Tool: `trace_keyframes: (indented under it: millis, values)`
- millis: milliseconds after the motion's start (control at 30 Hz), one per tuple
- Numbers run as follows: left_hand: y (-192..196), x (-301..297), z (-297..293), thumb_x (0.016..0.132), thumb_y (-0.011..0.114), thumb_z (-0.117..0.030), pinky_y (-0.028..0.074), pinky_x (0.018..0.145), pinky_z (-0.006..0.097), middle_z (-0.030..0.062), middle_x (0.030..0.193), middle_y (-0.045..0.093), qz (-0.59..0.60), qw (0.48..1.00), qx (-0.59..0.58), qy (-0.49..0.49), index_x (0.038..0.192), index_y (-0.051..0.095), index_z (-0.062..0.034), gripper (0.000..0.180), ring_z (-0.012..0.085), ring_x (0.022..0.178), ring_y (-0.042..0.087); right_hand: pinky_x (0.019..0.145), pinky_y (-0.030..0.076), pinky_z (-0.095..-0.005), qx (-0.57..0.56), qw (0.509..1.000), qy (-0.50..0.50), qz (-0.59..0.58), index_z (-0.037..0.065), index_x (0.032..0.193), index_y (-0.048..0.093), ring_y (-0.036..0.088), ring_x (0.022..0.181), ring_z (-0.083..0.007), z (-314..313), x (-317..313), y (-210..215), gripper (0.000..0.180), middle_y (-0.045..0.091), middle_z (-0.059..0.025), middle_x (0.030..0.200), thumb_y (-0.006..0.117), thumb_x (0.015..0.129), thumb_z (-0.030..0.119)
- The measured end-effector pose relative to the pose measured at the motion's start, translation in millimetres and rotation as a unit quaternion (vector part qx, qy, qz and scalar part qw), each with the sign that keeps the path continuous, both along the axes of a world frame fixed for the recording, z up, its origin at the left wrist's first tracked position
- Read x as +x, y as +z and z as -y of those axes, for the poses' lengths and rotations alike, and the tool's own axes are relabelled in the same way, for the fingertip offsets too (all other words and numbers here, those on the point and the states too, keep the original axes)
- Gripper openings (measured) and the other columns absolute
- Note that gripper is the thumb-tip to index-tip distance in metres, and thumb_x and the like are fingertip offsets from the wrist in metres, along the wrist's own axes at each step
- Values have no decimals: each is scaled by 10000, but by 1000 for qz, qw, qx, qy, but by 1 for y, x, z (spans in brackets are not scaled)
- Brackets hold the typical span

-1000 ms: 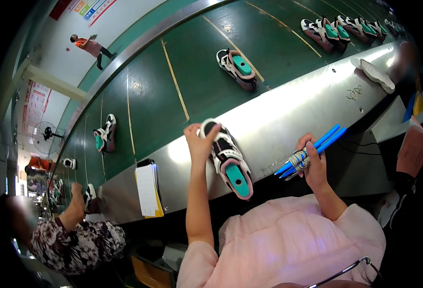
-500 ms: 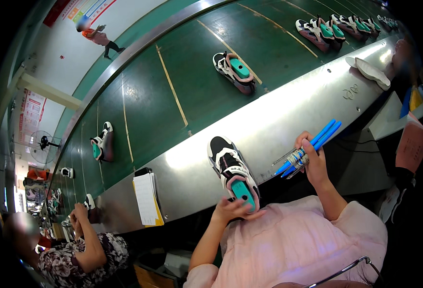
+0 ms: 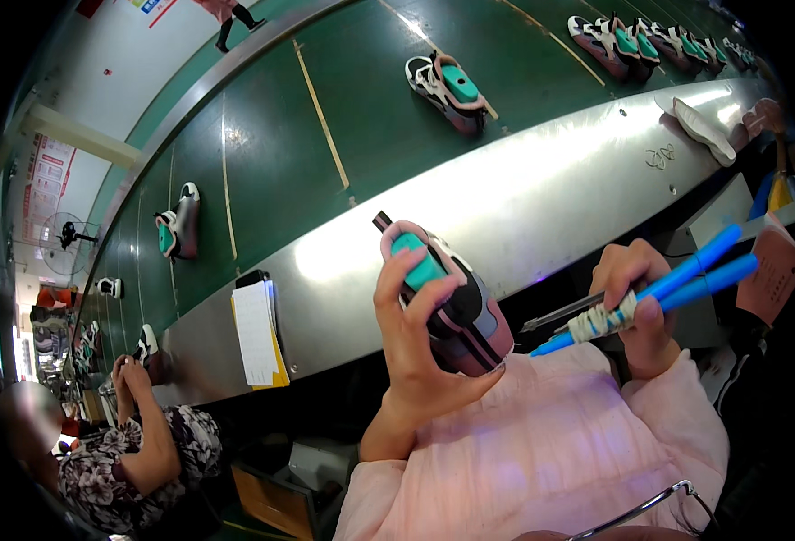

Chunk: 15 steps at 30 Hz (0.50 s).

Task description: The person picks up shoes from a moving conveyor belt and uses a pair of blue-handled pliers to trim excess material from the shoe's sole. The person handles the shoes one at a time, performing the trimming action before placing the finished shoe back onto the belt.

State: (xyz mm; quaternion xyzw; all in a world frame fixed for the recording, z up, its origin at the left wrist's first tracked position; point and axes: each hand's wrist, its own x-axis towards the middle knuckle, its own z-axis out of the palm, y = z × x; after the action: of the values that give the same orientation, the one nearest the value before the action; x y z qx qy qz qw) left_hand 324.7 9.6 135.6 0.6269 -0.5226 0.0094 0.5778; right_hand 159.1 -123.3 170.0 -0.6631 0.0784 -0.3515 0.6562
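Note:
My left hand (image 3: pixel 413 335) grips a sneaker (image 3: pixel 456 302) with a pink, black and white upper and a teal insert, lifted off the metal ledge (image 3: pixel 524 207) and held upright close to my chest. The thumb lies across the teal part. My right hand (image 3: pixel 634 302) holds a bundle of blue pens (image 3: pixel 659 288) bound with rubber bands, tips pointing left toward the shoe, a short way from it.
A green conveyor belt (image 3: pixel 325 153) carries more sneakers: one (image 3: pixel 445 83) at the top middle, one (image 3: pixel 178 231) at the left, several (image 3: pixel 636 41) at the upper right. A clipboard with papers (image 3: pixel 258 332) lies on the ledge. Another person (image 3: pixel 136 442) works at lower left.
My left hand has picked the sneaker up off the ledge and turned it upright near my chest. The belt shoes have shifted left. My right hand has stayed put with the pens.

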Motion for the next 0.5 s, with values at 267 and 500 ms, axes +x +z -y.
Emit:
trace_keyframes:
  millis: [267, 500]
  values:
    - [2, 6, 0, 441, 776, -55, 398, 896, 402, 188, 1249, 353, 7, 1000, 13, -8, 1106, 469, -80, 733, 355, 1129, 420, 437, 366, -252, -70, 997, 34, 7, 57, 743, 530, 478, 506, -151, -12, 25, 2, 368, 526, -80, 599, 594, 822, 411]
    - [-6, 11, -4, 422, 825, -146, 409, 927, 380, 180, 1259, 356, 0, 1000, 1, -8, 1149, 431, -90, 829, 301, 1145, 436, 499, 401, -262, -103, 992, 72, 19, 41, 809, 557, 517, 559, -175, -10, 27, -2, 232, 560, -72, 704, 571, 839, 271]
